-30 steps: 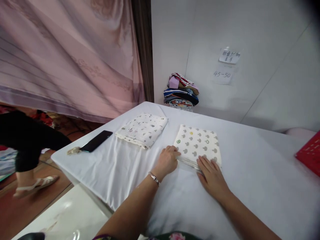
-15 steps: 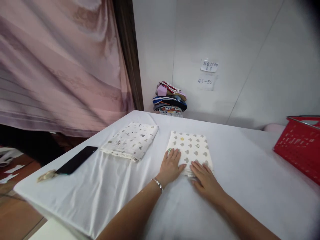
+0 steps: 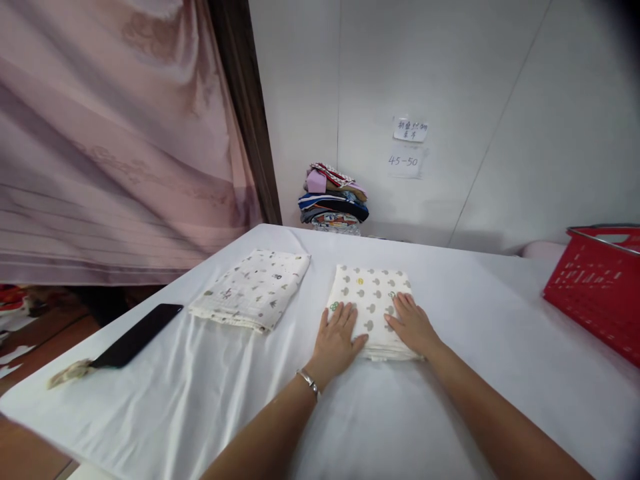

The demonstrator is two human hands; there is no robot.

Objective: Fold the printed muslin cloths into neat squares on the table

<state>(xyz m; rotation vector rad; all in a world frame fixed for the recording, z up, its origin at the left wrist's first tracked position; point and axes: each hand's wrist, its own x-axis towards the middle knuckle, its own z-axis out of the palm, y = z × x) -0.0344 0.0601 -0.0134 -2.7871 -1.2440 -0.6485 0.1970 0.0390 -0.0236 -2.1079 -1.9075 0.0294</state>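
Note:
A folded cream cloth printed with grey tree-like shapes lies flat in the middle of the white-covered table. On its near left corner rests my left hand, fingers stretched out and a silver bracelet at the wrist. My right hand lies open on the right side of the same cloth, palm down with fingers spread. Left of it is a second folded white cloth with small scattered prints, touched by neither hand.
A black phone with a pale tassel lies near the table's left edge. At the right stands a red basket. A pile of folded fabrics is behind the table by the wall, and a pink curtain hangs at left.
My right hand has moved up from the cloth's near edge onto its right side. My left hand stays at the near left corner. The view has shifted slightly.

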